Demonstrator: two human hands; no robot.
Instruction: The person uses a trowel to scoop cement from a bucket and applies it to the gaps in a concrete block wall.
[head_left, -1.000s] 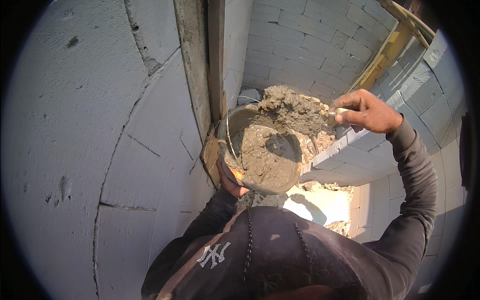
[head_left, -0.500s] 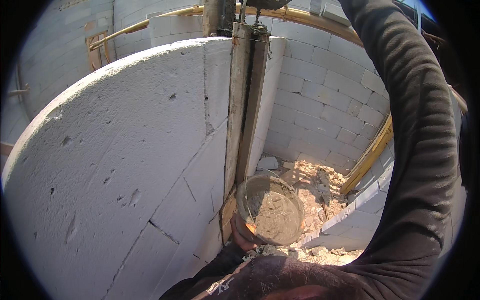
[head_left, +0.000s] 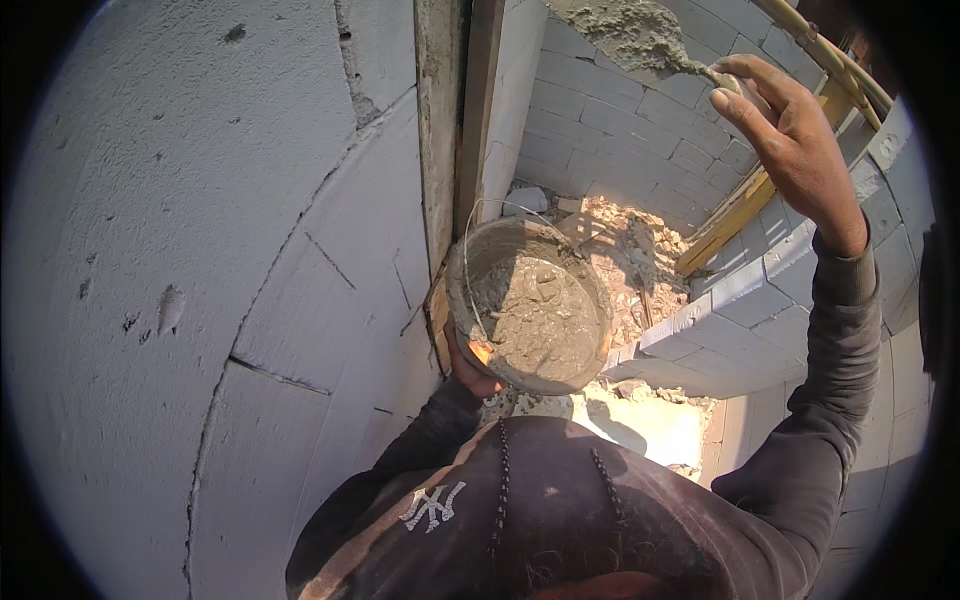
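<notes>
My right hand is raised at the upper right, its fingers closed round the handle of a trowel. Grey wet mortar coats the trowel's blade, which points left and is partly cut off by the top edge. Lower down, near the middle, my left hand grips a round bucket by its lower left side; some of its fingers are hidden behind it. Wet mortar lies inside the bucket, and a thin wire handle stands over it.
A white block wall fills the left side, ending at upright wooden boards. Broken rubble covers the ground beyond the bucket. A yellowish timber leans at the right, near a low block wall. Bamboo poles cross the upper right.
My right hand, out of sight above the top edge before, has come down into view with the mortar-coated trowel. The view has tilted downward; my left hand still holds the bucket.
</notes>
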